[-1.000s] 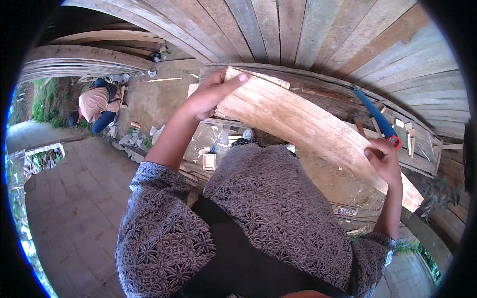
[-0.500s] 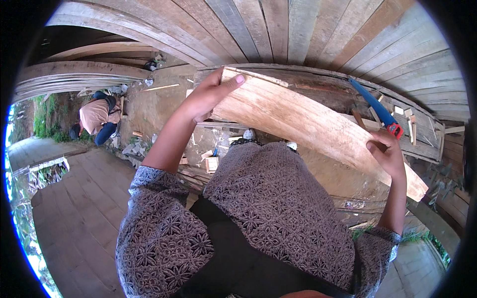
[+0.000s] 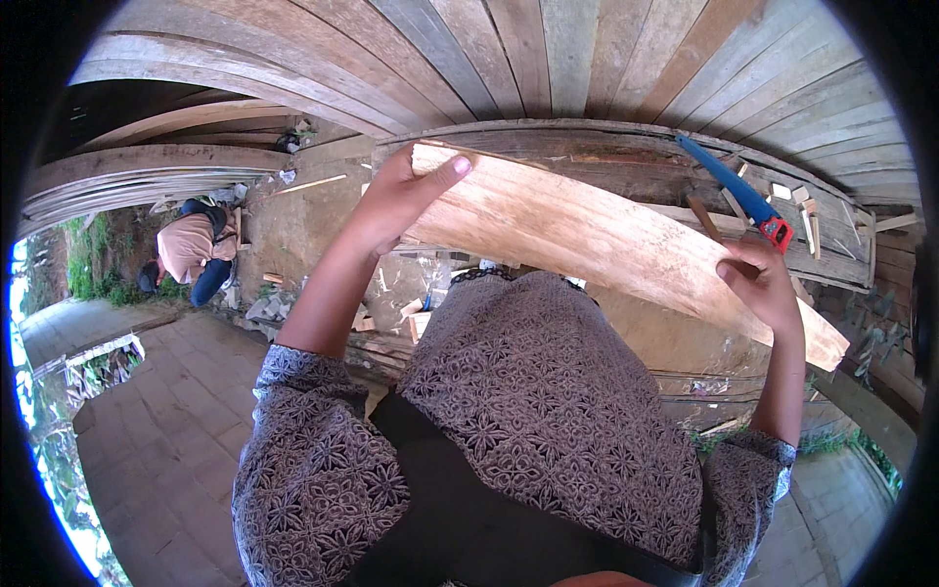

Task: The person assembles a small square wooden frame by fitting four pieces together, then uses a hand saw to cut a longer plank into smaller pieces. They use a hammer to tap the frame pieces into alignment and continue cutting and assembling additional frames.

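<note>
Head view, 2 hands (image 3: 403,199) (image 3: 767,286) holding board (image 3: 577,227), blue saw (image 3: 734,190), any lettering illegible

L hand (image 3: 411,199), at 11 o'clock, is hiding most of its fingers behind the long, pale wooden board (image 3: 577,230); R hand (image 3: 766,286), at 3, is curling, so fingertips aren't showing clearly. Board's also covering the lower end of a thin brown wooden stick (image 3: 704,217), btwn 2 & 3. Crouching person in tan top (image 3: 186,245), btwn 9 & 10, is appearing too small to read hands. Patterned grey fabric shirt (image 3: 567,391) is running off-pic at 6.
</note>
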